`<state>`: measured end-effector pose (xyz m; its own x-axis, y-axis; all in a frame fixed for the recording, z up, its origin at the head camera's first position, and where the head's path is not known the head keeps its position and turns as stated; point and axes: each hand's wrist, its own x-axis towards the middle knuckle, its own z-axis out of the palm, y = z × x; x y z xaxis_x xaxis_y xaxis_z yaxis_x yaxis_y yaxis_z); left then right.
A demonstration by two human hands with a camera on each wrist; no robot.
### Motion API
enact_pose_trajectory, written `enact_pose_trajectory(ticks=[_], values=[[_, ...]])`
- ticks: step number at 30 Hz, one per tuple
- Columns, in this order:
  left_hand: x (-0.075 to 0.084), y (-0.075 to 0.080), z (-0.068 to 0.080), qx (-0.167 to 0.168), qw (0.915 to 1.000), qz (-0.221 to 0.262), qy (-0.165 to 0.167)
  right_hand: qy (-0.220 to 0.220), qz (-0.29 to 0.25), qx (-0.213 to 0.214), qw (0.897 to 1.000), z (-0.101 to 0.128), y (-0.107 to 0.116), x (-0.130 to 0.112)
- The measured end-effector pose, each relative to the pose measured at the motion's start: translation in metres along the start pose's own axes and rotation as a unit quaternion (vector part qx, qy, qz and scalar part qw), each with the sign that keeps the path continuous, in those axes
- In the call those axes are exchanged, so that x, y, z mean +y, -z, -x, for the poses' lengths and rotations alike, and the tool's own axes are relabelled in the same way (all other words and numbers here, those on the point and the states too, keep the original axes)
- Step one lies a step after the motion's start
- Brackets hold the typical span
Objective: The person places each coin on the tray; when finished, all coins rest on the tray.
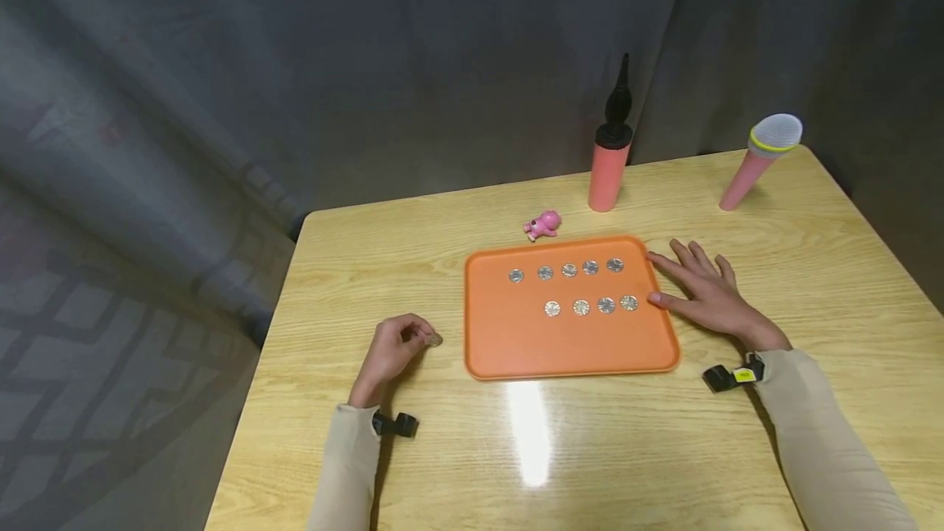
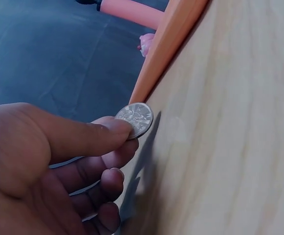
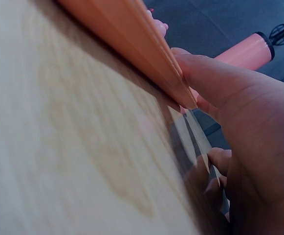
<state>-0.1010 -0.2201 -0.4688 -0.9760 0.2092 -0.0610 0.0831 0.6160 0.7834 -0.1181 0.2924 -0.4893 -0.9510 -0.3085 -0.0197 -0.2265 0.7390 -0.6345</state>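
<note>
While the head view looks down on a wooden table (image 1: 737,449), an orange tray (image 1: 516,342) lies at its middle with nine coins on it, five in a far row (image 1: 569,270) and four in a near row (image 1: 590,306). Left of the tray, the left hand (image 1: 394,347) rests on the table with its fingers curled, pinching a coin (image 1: 435,340) just short of the tray's left edge. At the tray's right edge the right hand (image 1: 704,293) lies flat with fingers spread, its thumb touching the rim. Beyond the tray stand a small pink toy (image 1: 542,224), a pink pump with a black top (image 1: 610,158) and a pink microphone (image 1: 760,158)

From the left wrist view, the coin (image 2: 135,119) sits between thumb (image 2: 83,137) and forefinger, held on edge above the table (image 2: 229,147), with the tray's rim (image 2: 166,44) a little farther on

From the right wrist view, the right hand (image 3: 249,142) holds nothing; its thumb (image 3: 205,73) presses against the corner of the tray (image 3: 132,39), the other fingers resting loosely on the table (image 3: 58,147), and the pump (image 3: 249,49) shows behind
</note>
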Motion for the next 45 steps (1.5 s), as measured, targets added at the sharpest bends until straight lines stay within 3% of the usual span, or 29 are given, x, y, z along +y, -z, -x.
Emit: enact_pose_trajectory(ticks=[19, 34, 41, 45], values=[[0.012, 0.002, -0.012, 0.046, 0.9941, 0.086, 0.046, -0.004, 0.002, -0.003, 1.0, -0.001, 0.0, -0.001], [0.032, -0.011, -0.032, 0.025, 0.9958, 0.086, 0.018, 0.004, 0.001, 0.002, 1.0, 0.0, -0.001, 0.0], [0.053, -0.018, -0.04, 0.008, 0.9962, 0.085, 0.014, 0.006, 0.002, 0.003, 1.0, 0.0, 0.0, -0.001], [0.05, -0.028, -0.048, 0.008, 0.9939, 0.109, 0.012, 0.006, 0.004, 0.003, 1.0, -0.001, -0.001, -0.001]])
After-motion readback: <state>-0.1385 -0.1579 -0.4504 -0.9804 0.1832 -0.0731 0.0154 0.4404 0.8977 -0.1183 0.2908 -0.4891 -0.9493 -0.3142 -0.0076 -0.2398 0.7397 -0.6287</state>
